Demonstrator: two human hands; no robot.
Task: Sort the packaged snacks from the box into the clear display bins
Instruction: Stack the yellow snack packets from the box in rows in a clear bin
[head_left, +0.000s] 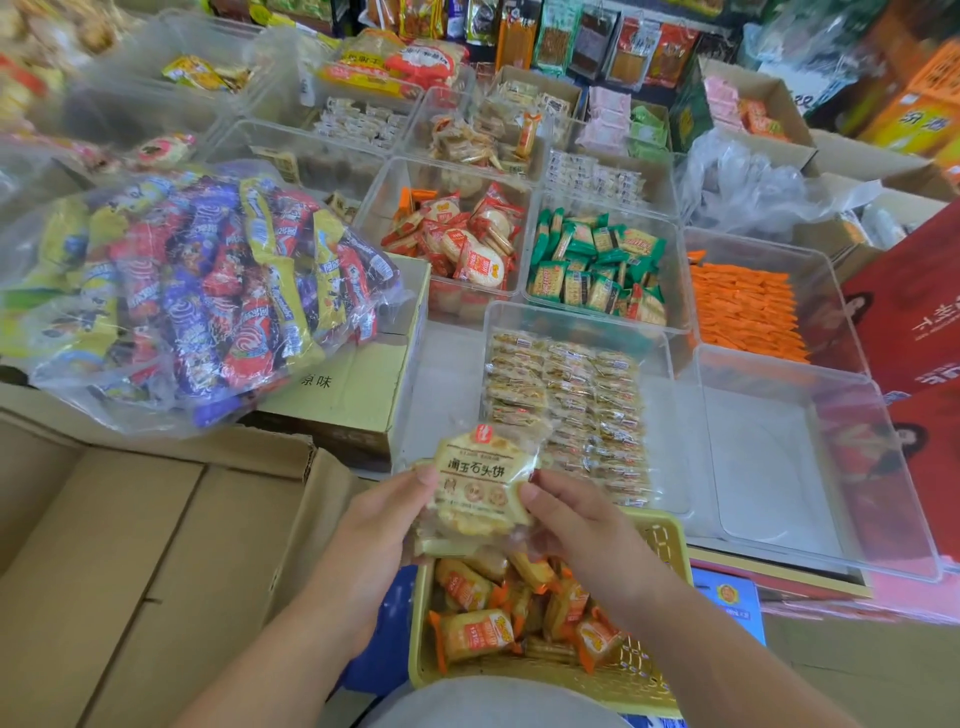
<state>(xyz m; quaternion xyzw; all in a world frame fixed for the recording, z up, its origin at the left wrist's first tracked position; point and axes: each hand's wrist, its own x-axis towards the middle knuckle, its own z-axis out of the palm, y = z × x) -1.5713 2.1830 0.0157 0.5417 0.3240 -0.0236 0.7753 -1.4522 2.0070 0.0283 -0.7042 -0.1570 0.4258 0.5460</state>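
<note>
Holding one snack packet (480, 483) between two hands, a person stands over a shop display. The left hand (384, 525) pinches the packet's left edge with thumb and curled fingers; the right hand (576, 525) pinches the right edge the same way. The packet is crinkly clear plastic over round, pale, bumpy biscuits. Its cream label carries dark Chinese print that seems to end in 石头饼, though the first characters are not sharp.

The packet is just above one yellow plastic lattice basket (670, 535), which holds a heap of small orange-ended packets (472, 631).

Five clear, hard plastic bins lie beyond:
- One near bin (662, 441) holds neat rows of small clear-wrapped biscuits.
- One bin (769, 467) just right of it shows its pale floor.
- One bin (374, 208) holds red-wrapped round crackers.
- One bin (678, 270) holds green-wrapped square crackers.
- One bin (821, 291) holds flat orange packets.

More bins behind are blurred.

At left, one large clear bag (197, 291) of yellow, red and purple sweets rests on a cardboard box (363, 384) printed 味. One bigger brown cardboard box (130, 545) sits nearer.
</note>
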